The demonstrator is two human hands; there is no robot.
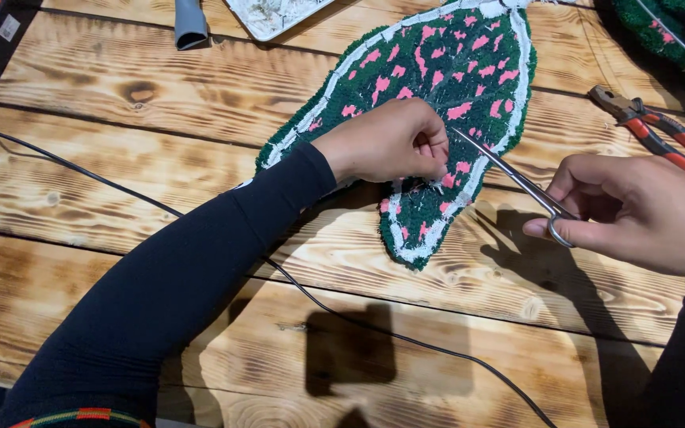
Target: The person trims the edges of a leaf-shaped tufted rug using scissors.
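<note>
A thin black cable (342, 317) runs across the burnt-wood counter (120, 190) from the left edge toward the bottom right, passing under the left forearm.

The left hand (390, 143), in a black sleeve, rests on the leaf-shaped tufted rug (453, 79), which lies flat at centre-right of the counter. The rug has green pile with pink spots and a white border. The left grip is narrow, with the fingertips pinching the pile at the white border near the rug's lower lobe.

The right hand (636, 214) holds small metal scissors (509, 174) by the finger loops. The blades appear nearly closed, and the tips lie just beside the left fingertips.

Red-handled pliers (652, 127) lie near the right edge, well apart from the rug.

Hazards, as judged from this position:
- The blade tips are close to the left fingertips, so a slip could nick a finger.
- Too deep a cut could gouge the pile or cut the backing.
- The cable under the forearm could snag and jerk the arm.
</note>
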